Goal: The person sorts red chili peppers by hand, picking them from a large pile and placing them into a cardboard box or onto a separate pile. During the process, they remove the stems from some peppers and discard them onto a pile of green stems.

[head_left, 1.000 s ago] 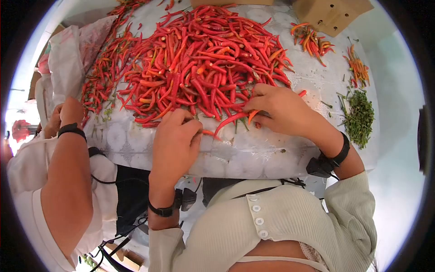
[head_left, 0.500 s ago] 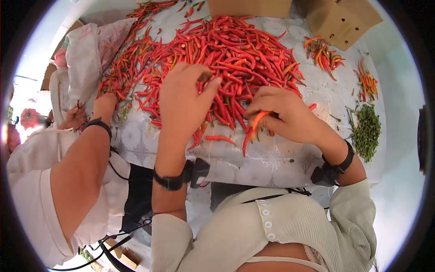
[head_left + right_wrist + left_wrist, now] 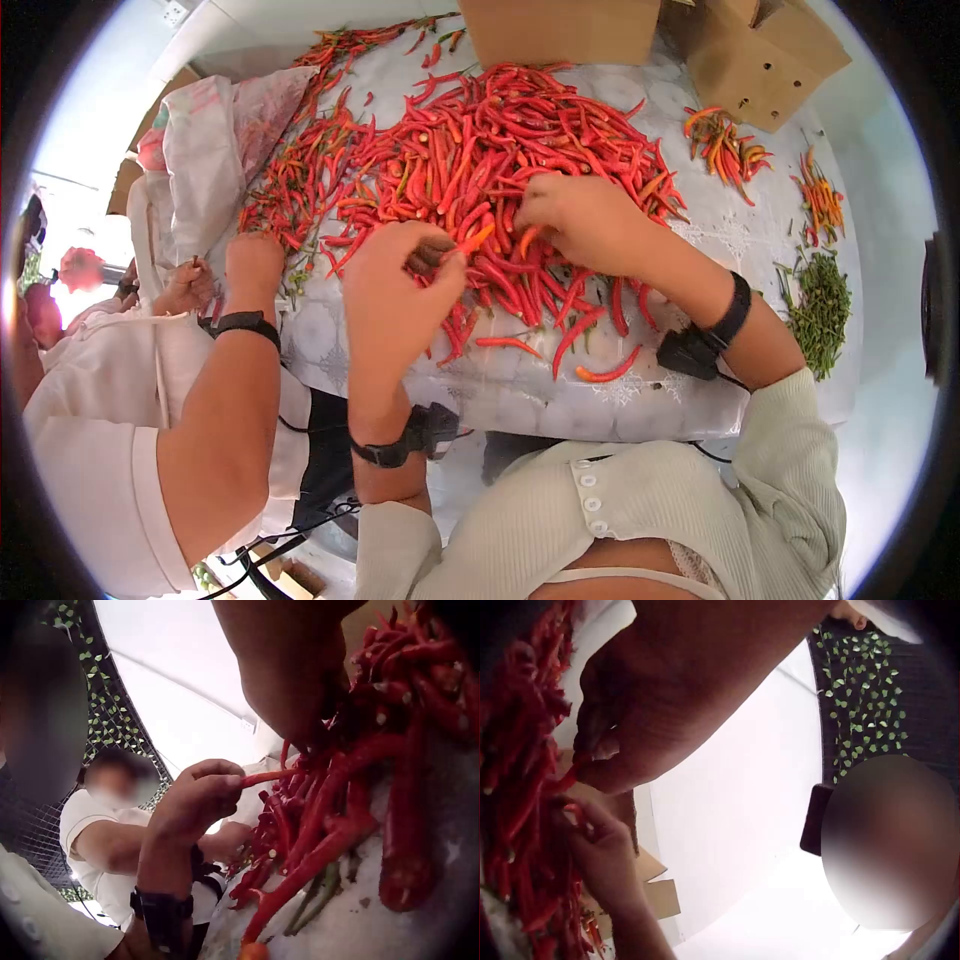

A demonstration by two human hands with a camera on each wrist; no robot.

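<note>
Left fingers (image 3: 199,798) pinch one chili (image 3: 271,777), right (image 3: 585,222) seemingly another (image 3: 528,241).

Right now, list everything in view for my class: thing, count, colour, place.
Chilli heap: one, red, mid-table
Stemmed chillies: many, red, left of heap
Loose chillies: several, red, near edge
Small piles: two, orange-red, right
Stem pile: one, green, right edge
Cardboard boxes: two, brown, table's far side
Sack: one, white-pink, left
Table cover: one, pale, beneath
Leafy net: one, black-green, background
Neighbour: one, white top, left
Wrist cameras: two, black, both wrists
Left hand: one, by heap, pinching orange chilli
Right hand: one, at heap, pinching chilli
</note>
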